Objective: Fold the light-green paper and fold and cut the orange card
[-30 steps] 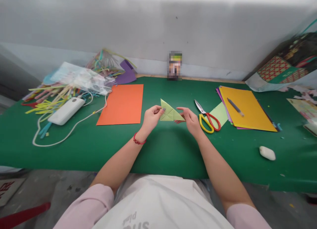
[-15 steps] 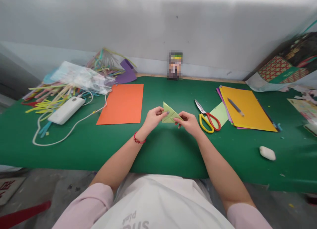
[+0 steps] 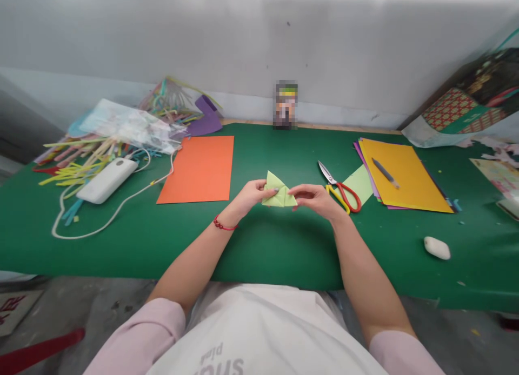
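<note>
A light green folded paper point(image 3: 277, 193), triangular and creased, is held just above the green table point(image 3: 275, 245) at its middle. My left hand point(image 3: 251, 195) pinches its left side, thumb on top. My right hand point(image 3: 314, 195) pinches its right corner with the fingers curled. A red cord bracelet sits on my left wrist.
An orange sheet point(image 3: 198, 168) lies left of the hands. Scissors point(image 3: 339, 188) with yellow and red handles lie to the right on a light green scrap, beside a stack of coloured paper point(image 3: 399, 175) with a pen. A white power bank point(image 3: 107, 179) with cable, paper strips and a white eraser point(image 3: 437, 247) also lie about.
The green paper has been folded smaller; its upper left point has come down. Both hands have drawn closer together around it.
</note>
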